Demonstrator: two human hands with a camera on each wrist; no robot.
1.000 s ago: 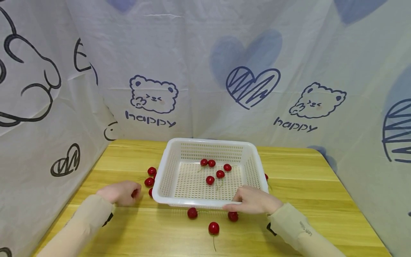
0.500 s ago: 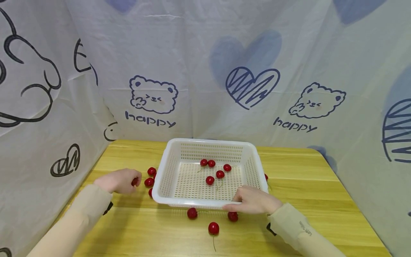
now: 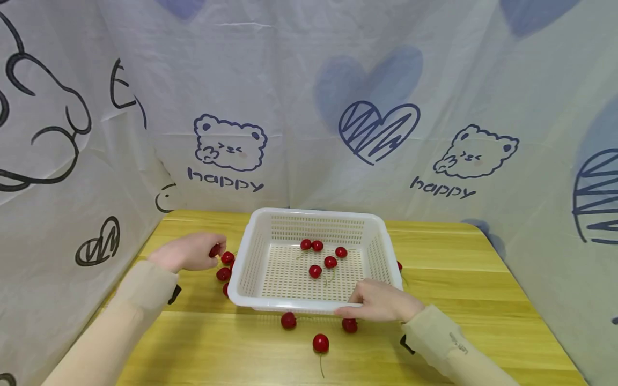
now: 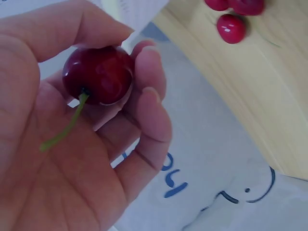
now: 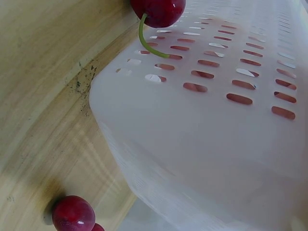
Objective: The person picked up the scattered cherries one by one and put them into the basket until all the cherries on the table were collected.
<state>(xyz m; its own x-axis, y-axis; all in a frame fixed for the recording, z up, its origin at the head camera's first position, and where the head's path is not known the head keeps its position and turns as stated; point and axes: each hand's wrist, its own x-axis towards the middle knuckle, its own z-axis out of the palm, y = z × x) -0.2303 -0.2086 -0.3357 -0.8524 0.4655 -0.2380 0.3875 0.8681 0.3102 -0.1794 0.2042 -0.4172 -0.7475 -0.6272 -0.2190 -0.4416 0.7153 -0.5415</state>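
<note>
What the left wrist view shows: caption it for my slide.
Left hand holds a stemmed cherry; more cherries lie on the table.

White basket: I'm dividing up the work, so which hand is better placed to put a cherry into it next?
Probably the left hand: it pinches a cherry just left of the white basket. The right hand grips the basket's near rim, so it looks better suited to steadying.

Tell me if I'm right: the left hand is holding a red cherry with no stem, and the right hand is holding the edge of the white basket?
Almost! The red cherry in the left hand does have a stem, a green one: the left wrist view shows it. The right hand is holding the edge of the white basket.
</note>
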